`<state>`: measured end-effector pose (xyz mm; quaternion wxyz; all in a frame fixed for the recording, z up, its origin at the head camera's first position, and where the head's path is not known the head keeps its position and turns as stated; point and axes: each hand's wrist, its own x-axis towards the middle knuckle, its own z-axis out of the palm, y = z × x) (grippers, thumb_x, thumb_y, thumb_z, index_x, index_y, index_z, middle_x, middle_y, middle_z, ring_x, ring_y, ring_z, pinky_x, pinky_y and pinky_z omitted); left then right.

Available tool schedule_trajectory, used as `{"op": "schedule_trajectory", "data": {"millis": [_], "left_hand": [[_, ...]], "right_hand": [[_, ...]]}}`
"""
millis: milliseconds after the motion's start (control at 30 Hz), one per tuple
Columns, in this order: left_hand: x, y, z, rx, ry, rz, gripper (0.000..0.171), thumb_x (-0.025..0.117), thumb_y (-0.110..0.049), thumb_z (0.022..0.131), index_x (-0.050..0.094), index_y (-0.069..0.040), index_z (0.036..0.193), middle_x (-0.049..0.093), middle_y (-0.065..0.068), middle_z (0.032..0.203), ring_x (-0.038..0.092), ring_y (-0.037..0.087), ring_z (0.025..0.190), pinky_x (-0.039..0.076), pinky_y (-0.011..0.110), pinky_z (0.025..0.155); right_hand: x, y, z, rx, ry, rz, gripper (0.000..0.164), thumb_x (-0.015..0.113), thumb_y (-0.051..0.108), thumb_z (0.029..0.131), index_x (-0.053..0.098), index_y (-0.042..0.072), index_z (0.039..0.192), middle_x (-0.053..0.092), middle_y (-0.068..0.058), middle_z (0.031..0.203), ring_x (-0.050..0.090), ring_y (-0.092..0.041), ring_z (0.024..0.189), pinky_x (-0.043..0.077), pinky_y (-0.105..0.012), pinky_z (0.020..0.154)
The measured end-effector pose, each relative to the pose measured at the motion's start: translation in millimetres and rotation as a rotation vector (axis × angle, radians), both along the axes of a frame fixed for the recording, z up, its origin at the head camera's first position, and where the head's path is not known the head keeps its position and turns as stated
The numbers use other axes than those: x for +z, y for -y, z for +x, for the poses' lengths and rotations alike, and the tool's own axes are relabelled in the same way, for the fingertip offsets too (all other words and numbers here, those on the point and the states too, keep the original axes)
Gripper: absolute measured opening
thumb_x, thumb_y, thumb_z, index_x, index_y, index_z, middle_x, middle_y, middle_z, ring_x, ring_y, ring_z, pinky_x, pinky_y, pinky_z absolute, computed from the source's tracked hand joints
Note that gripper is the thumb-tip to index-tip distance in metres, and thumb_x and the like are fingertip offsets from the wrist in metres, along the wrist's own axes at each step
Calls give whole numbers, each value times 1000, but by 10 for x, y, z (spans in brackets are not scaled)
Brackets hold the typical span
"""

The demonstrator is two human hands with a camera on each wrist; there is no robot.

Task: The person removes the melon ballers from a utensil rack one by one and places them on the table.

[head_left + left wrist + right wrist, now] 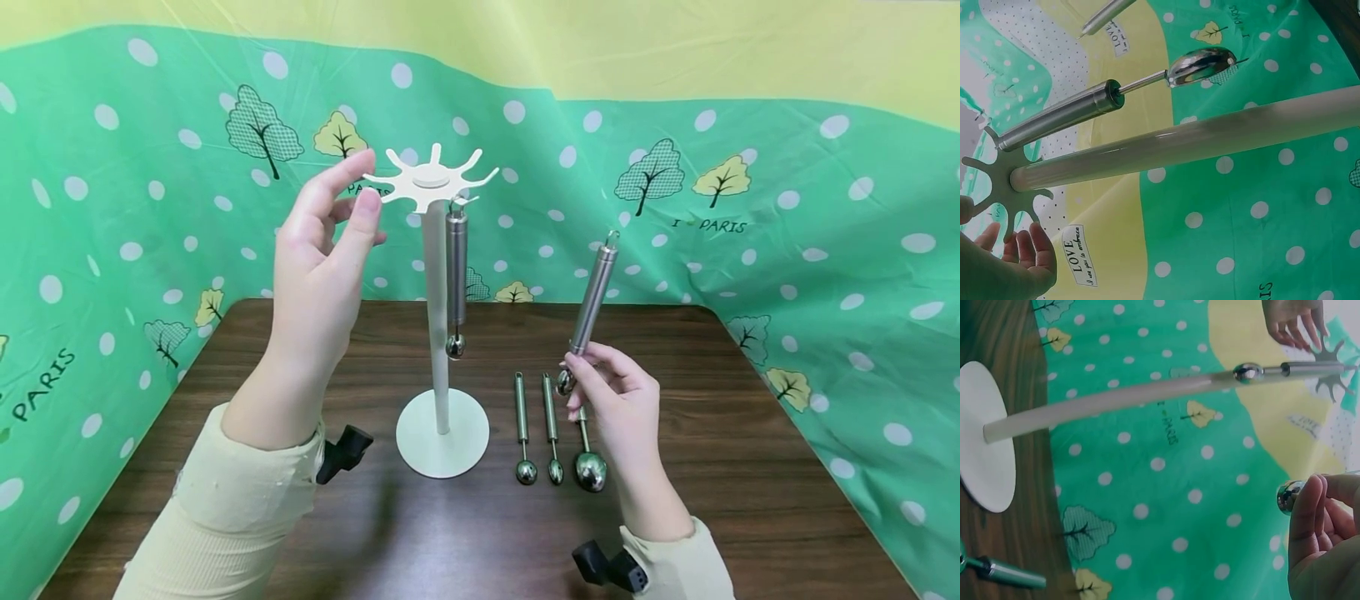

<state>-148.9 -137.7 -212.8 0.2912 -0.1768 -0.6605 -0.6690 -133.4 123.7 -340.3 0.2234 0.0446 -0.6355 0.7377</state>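
Observation:
A white stand (437, 292) with a round hooked top (431, 177) rises from the table. My left hand (318, 242) is at the left of this top, thumb and forefinger around a hook's tip. From a front hook hangs a steel scoop (457, 267), its metal handle up and its rounded head down. My right hand (618, 400) pinches another steel scoop (594, 296) near its head, the handle leaning upward with a loop at its end. In the right wrist view, fingers partly cover the held scoop's shiny head (1289, 496).
On the dark wooden table (712, 467) lie three more steel utensils: a round-headed scoop (527, 472), a narrow-headed one (555, 472) and a larger-headed one (591, 472). The stand's round base (442, 454) is left of them. A green patterned cloth (787, 275) hangs behind the table.

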Motion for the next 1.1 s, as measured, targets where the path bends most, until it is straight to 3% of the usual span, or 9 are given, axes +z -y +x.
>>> {"op": "schedule_trajectory", "data": {"millis": [200, 567, 1100], "left_hand": [[-8, -1, 0, 3, -11, 7, 38, 55, -16, 101, 58, -6, 137, 55, -1, 140, 54, 17, 95, 48, 29, 86], [8, -14, 25, -2, -8, 9, 37, 56, -14, 100, 58, -5, 136, 54, 0, 138, 53, 21, 100, 50, 27, 84], [-14, -26, 23, 9, -15, 10, 37, 57, -14, 100, 59, -5, 136, 54, 0, 137, 54, 18, 98, 51, 27, 82]], "right_hand": [[-115, -118, 6, -29, -1, -40, 22, 66, -9, 88, 75, 10, 90, 65, 2, 67, 53, -7, 40, 46, -21, 36], [-253, -303, -27, -125, 48, -52, 19, 67, -8, 88, 74, 10, 88, 69, 3, 70, 51, -7, 38, 44, -20, 34], [-444, -600, -47, -219, 244, -11, 15, 70, 0, 89, 73, 15, 87, 69, 4, 68, 51, -7, 40, 45, -19, 36]]}}
